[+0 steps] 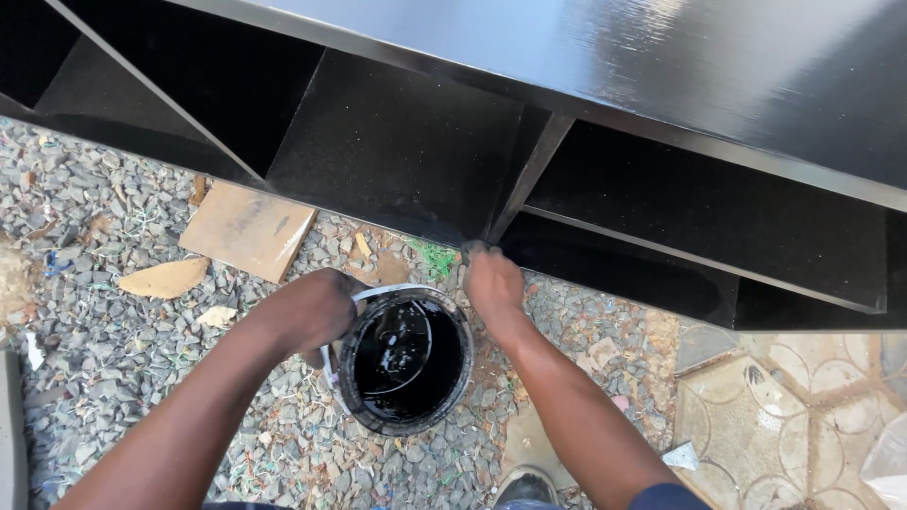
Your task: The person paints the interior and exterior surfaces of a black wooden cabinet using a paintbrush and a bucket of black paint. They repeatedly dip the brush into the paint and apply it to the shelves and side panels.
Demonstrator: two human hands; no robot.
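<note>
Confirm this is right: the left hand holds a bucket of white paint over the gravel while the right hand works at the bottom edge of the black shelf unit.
Wrong in one respect: the head view shows the paint in the bucket is black, not white. The rest stands: the left hand holds it over the gravel, and the right hand is at the bottom edge of the black shelf unit.

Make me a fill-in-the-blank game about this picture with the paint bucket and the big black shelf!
1. The left hand grips the rim of a bucket that holds paint of the colour ____.
2. The right hand reaches to the bottom edge of the glossy black ____ unit.
3. The bucket is held above ground covered in grey ____.
4. A flat brown wooden board lies to the ____ of the bucket in the picture.

Missing words: black; shelf; gravel; left
</note>
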